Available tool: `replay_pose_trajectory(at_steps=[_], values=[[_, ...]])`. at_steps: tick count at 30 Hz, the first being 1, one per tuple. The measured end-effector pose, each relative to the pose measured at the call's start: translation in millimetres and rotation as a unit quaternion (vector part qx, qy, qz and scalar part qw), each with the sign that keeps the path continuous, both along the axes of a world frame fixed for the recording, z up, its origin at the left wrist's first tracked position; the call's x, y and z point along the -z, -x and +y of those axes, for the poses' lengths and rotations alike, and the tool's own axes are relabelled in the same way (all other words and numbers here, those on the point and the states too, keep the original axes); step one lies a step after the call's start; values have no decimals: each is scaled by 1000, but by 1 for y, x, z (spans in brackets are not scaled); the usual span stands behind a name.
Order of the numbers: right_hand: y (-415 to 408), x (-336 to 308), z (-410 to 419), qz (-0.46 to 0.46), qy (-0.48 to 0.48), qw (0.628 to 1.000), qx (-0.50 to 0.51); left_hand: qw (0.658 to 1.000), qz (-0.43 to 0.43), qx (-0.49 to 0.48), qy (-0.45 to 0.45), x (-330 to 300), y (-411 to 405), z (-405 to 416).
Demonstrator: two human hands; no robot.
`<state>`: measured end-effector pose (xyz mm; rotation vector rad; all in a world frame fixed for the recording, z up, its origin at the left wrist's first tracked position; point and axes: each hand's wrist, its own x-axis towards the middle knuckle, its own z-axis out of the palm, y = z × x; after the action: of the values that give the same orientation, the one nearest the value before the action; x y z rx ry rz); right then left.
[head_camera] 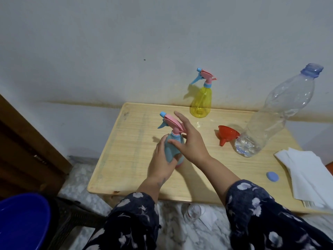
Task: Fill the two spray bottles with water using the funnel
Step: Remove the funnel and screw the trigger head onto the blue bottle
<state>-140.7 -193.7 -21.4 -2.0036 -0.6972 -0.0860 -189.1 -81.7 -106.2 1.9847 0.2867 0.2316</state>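
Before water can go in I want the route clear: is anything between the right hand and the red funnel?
Nothing visible blocks it. The right hand is open beside the blue spray bottle, which the left hand grips. The funnel lies on its side to the right across bare table, touching the clear water bottle.

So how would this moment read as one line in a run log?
left hand grips blue spray bottle | right hand open at its neck | sprayer on | funnel unused on table
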Motion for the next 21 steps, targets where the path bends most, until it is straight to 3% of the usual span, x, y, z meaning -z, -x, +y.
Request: replay_pose_trajectory(at_steps=[4, 9, 14, 21], values=[[-1, -5, -9, -16, 21, 998, -52, 1000, 1, 1, -7, 1, -1, 0], [-2, -1, 5, 21, -16, 999, 43, 1000, -5, -2, 8, 2, -1, 0], [3, 0, -1, -1, 44, 999, 24, 1000, -5, 4, 12, 4, -2, 1], [1, 0, 10, -9, 38, 995, 93, 1000, -6, -2, 4, 2, -3, 2]])
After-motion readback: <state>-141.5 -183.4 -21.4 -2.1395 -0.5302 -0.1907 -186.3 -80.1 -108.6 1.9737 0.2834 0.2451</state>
